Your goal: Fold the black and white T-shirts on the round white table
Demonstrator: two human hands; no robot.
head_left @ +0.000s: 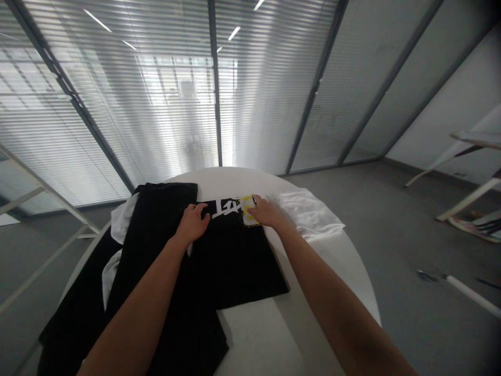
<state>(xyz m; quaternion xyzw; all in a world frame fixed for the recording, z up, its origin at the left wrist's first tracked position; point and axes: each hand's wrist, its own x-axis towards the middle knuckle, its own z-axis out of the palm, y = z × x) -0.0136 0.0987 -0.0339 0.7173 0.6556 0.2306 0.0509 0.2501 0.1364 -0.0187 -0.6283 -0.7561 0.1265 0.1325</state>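
At the far left, a white metal frame [39, 193] is cut off by the edge of the view. On the round white table [250, 180] lies a wide spread of black fabric, its lower part running off the table edge and partly hidden behind the left forearm [133, 318]. A white cloth [121, 219] shows from under the black fabric's left side, with a second white strip [109, 277] lower down; where they lead is hidden.

The left hand [192, 223] rests curled on a black T-shirt [235, 261], its fingers [201, 208] at the left end of a white brush-lettered print [227, 208]. The letters are slanted and partly covered, so no word can be read with certainty. The right hand [266, 211] lies at the other end, its fingertips [253, 199] over a yellow graphic [247, 210] whose detail is too small and covered to make out. Neither hand shows clearly whether fabric is pinched; both look narrowly closed against the cloth.

Beyond the right hand, a crumpled white garment [309, 214] lies on the table. Farther right, on the grey floor [391, 209], are a white tube [473, 295] and white table legs [465, 177], cut off by the frame.
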